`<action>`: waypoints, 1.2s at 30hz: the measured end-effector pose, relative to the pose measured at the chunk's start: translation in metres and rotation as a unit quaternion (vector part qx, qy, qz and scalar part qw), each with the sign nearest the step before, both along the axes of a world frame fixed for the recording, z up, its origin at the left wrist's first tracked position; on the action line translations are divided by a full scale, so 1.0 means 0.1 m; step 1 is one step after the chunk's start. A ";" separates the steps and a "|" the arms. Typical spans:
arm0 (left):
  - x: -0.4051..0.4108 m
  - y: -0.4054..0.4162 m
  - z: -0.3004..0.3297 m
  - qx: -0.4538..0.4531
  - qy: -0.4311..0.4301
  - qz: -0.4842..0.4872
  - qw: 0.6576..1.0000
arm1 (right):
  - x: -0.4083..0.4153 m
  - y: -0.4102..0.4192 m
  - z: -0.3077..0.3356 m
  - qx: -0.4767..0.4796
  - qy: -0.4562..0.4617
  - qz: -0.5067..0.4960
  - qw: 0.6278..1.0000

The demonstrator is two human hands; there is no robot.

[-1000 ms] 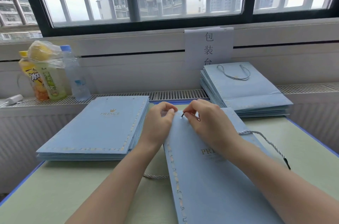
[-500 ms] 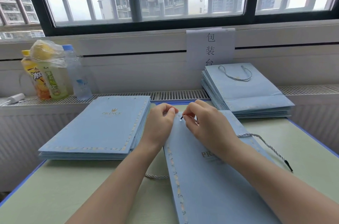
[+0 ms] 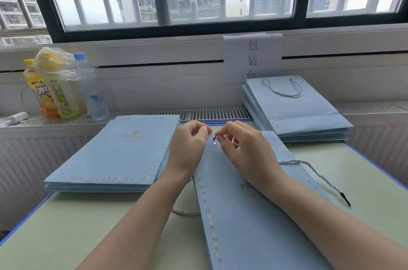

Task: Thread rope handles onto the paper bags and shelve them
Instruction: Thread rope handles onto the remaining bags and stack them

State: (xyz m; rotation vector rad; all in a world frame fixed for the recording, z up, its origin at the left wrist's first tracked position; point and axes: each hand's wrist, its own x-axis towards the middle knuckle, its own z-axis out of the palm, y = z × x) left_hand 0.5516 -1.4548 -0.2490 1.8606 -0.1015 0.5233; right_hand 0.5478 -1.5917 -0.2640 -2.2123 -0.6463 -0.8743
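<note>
A flat light-blue paper bag (image 3: pixel 242 221) lies lengthwise on the table in front of me. My left hand (image 3: pixel 189 148) pinches its top edge beside a punched hole. My right hand (image 3: pixel 240 148) pinches the black tip of a grey-white twisted rope (image 3: pixel 309 168), holding the tip right at that hole. The rope trails off to the right across the table, its other black tip lying near the right edge. Another rope piece (image 3: pixel 183 211) peeks out from under the bag's left side.
A stack of blue bags without handles (image 3: pixel 114 154) lies at the left. A stack of bags with rope handles (image 3: pixel 293 110) sits on the radiator ledge at the back right, under a paper sign (image 3: pixel 252 57). Drink bottles (image 3: pixel 64 88) stand at the back left.
My right hand has brought the rope's black tip down to the hole at the bag's top edge. My left hand keeps its pinch on the edge.
</note>
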 end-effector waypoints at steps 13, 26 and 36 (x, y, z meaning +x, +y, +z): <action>-0.05 0.04 0.06 -0.021 -0.004 -0.023 1.000 | 0.00 -0.03 0.04 0.076 0.053 0.035 0.995; -0.04 0.04 0.03 -0.020 -0.037 -0.009 0.999 | -0.02 -0.03 0.04 -0.022 -0.012 0.043 0.999; -0.08 0.04 0.06 -0.025 -0.084 -0.008 0.996 | 0.08 -0.05 0.05 -0.002 0.035 0.023 0.999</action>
